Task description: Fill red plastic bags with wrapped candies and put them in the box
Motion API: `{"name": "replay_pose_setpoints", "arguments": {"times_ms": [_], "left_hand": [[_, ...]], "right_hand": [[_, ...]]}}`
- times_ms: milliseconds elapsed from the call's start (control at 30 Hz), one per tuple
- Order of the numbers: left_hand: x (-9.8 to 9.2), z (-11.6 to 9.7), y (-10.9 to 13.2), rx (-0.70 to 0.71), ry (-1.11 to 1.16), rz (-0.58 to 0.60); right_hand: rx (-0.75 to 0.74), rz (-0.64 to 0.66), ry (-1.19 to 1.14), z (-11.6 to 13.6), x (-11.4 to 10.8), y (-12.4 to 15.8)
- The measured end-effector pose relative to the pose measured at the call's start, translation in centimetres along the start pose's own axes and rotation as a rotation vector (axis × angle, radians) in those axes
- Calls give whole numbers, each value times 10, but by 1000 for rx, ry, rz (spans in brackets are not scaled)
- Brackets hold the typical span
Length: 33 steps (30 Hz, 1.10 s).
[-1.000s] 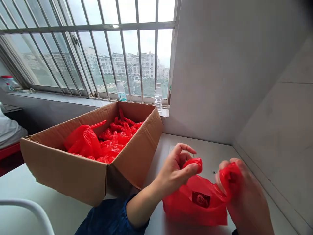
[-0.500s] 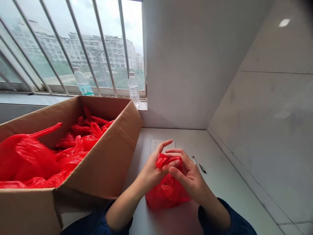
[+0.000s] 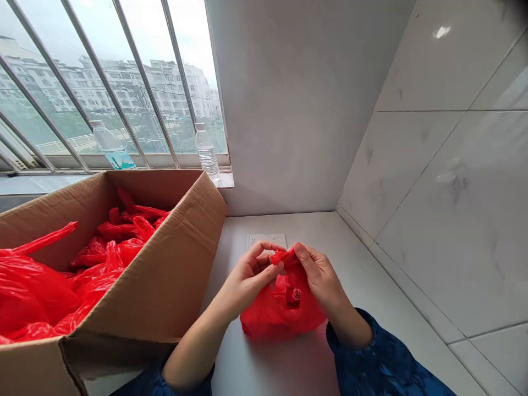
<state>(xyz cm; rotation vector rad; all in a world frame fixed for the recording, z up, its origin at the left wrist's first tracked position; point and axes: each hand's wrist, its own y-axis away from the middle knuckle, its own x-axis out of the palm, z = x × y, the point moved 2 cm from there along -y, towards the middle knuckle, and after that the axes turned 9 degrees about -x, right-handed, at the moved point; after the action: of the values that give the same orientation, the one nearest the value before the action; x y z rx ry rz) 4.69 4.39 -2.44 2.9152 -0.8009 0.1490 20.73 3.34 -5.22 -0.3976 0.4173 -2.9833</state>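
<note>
A red plastic bag [image 3: 268,316] rests on the white tabletop in front of me, bulging with contents that I cannot make out. Through its opening shows a dark red patch with a pale printed character. My left hand [image 3: 251,275] pinches the bag's gathered top between thumb and fingers. On the other side, my right hand [image 3: 322,275] grips the top edge, thumb uppermost, its fingertips partly hidden behind the plastic.
To the left stands an open cardboard box [image 3: 165,264] holding several red plastic bags [image 3: 37,291]. A printed white paper [image 3: 267,240] lies behind my hands. Two plastic bottles, one labelled [image 3: 112,146] and one clear [image 3: 207,151], stand by the barred window. A tiled wall [image 3: 445,220] rises at right.
My hands have gone from loosely cupping the bag's bunched top to pinching it at both sides, and the top is now spread wider. The camera view has turned slightly right.
</note>
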Motion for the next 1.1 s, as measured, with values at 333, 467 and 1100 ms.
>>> {"name": "replay_pose_setpoints", "arguments": {"times_ms": [333, 467, 1100], "left_hand": [[-5, -6, 7, 143, -463, -37], [-7, -1, 3, 221, -670, -275], [-14, 7, -8, 177, -385, -341]], "right_hand": [[-141, -32, 174, 8, -10, -3], [-267, 5, 293, 17, -12, 0], [-701, 299, 1186, 62, -9, 35]]}}
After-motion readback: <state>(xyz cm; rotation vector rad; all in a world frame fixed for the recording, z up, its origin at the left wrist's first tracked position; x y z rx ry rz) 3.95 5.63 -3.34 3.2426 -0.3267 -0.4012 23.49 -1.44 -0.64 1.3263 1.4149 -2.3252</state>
